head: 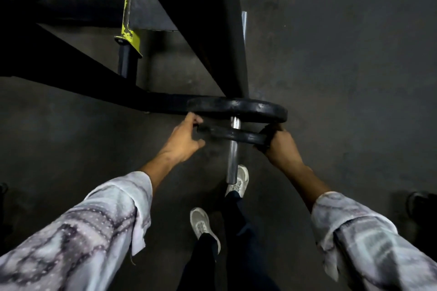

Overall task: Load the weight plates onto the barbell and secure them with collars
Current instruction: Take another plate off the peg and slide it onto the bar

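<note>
A shiny barbell sleeve (233, 160) points toward me from the rack. A large black weight plate (238, 110) sits on it, far in, against the rack. A smaller black plate (236, 136) is threaded on the sleeve just in front of the large one, with a small gap between them. My left hand (183, 140) grips the smaller plate's left edge. On its right edge sits my right hand (279, 146), fingers wrapped around the rim. No collar shows.
A black rack upright (227, 30) and slanted frame (71, 73) stand behind the plates, with a yellow-and-black post (128, 40) to the left. My two white shoes (237, 181) stand on the dark floor (343, 78) below the sleeve end.
</note>
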